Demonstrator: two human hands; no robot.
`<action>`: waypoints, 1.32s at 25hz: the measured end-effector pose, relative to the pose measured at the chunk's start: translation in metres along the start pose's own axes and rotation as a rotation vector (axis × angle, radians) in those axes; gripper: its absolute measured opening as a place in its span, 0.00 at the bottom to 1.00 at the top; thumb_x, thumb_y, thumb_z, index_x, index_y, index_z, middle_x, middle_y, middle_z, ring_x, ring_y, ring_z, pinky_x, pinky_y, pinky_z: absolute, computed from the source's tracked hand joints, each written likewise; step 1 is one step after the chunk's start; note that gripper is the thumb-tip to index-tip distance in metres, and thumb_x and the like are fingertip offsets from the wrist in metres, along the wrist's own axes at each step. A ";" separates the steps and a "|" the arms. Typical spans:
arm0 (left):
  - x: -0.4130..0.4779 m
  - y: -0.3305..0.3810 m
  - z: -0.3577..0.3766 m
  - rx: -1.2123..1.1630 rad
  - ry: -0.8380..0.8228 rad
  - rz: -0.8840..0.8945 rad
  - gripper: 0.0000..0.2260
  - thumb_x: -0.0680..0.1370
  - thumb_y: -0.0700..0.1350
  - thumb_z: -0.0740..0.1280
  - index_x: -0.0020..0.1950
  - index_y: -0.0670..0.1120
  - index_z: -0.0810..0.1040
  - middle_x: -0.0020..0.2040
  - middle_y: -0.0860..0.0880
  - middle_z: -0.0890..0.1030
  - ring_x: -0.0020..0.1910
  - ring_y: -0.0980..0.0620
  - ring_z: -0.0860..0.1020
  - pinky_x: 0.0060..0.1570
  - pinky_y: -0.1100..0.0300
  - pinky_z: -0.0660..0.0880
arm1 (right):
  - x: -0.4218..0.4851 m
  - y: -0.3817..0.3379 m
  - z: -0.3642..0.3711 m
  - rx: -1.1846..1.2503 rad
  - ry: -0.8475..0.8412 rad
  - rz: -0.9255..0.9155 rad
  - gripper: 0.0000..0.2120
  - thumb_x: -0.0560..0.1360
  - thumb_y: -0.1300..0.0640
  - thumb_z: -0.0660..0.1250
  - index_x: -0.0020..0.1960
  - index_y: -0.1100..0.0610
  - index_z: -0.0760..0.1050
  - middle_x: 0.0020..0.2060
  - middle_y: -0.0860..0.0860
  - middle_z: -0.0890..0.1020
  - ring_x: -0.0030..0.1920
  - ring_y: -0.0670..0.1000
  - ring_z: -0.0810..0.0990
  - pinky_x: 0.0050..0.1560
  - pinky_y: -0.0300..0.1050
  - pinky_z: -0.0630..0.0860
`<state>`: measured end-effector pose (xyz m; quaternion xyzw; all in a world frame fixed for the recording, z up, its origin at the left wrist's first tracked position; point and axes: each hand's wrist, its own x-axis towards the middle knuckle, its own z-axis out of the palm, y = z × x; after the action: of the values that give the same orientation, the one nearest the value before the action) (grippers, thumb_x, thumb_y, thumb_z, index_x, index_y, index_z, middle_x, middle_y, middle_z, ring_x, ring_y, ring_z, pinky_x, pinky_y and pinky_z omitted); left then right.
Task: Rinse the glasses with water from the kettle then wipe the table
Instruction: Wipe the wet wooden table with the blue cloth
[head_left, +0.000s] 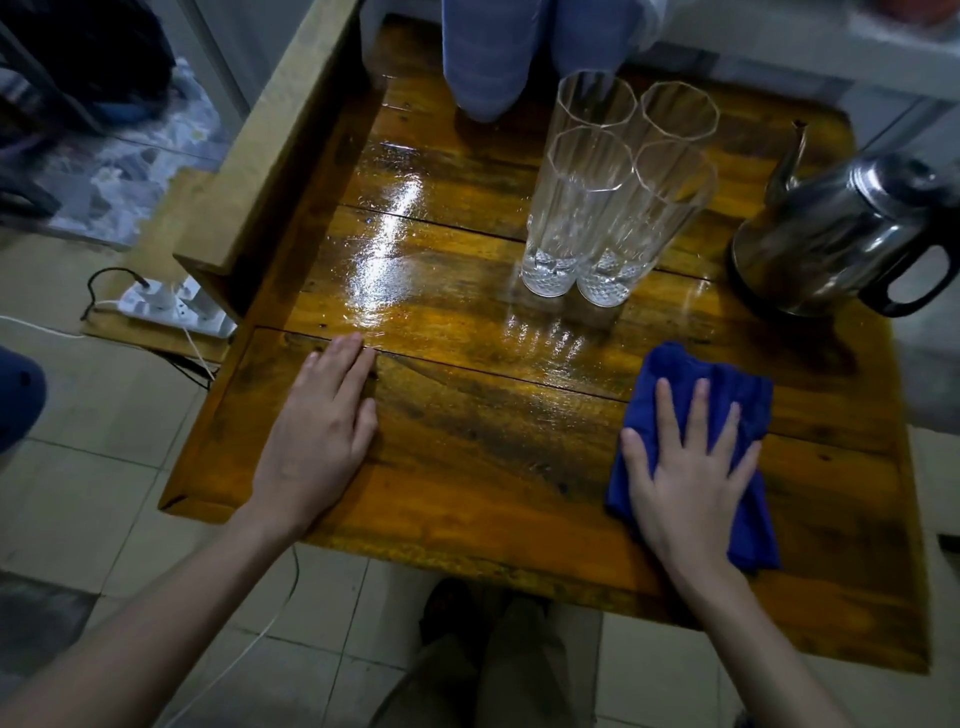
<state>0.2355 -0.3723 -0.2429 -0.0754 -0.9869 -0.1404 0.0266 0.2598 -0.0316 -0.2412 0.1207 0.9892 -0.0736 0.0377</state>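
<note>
Open bench (467, 457) lies before me at centre and left; four clustered glasses (597, 208) and the kettle (831, 239) crowd the far right.

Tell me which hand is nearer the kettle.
Right. The right hand lies flat on the blue cloth, in front of the kettle and slightly left; the left hand rests flat on the table, far to the left.

The scene is viewed by one head-worn wide-angle camera, aimed forward and steeply down, close over the worktop (467, 457), with floor tiles (104, 499) seen beyond its edges.
</note>
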 end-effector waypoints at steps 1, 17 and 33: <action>0.000 0.000 0.000 -0.004 -0.002 0.000 0.24 0.81 0.49 0.53 0.76 0.41 0.62 0.76 0.43 0.63 0.77 0.48 0.58 0.76 0.51 0.53 | -0.002 -0.014 0.001 0.003 -0.009 -0.011 0.32 0.77 0.34 0.42 0.79 0.44 0.48 0.80 0.52 0.49 0.78 0.62 0.45 0.74 0.69 0.47; 0.022 -0.064 -0.026 -0.017 -0.028 -0.007 0.26 0.80 0.55 0.53 0.75 0.43 0.66 0.75 0.45 0.65 0.75 0.49 0.62 0.75 0.51 0.57 | -0.002 -0.114 0.013 -0.066 -0.102 -0.570 0.31 0.79 0.33 0.43 0.79 0.42 0.45 0.80 0.48 0.48 0.79 0.52 0.43 0.76 0.63 0.48; 0.029 -0.075 -0.014 -0.178 0.055 -0.165 0.23 0.82 0.47 0.51 0.77 0.42 0.61 0.77 0.47 0.61 0.77 0.56 0.54 0.76 0.61 0.48 | 0.048 -0.252 0.031 0.024 -0.155 -0.833 0.28 0.80 0.36 0.45 0.78 0.41 0.48 0.79 0.47 0.48 0.79 0.54 0.41 0.75 0.64 0.44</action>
<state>0.1954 -0.4437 -0.2483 0.0077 -0.9723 -0.2311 0.0353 0.1535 -0.2674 -0.2413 -0.2951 0.9467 -0.1030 0.0776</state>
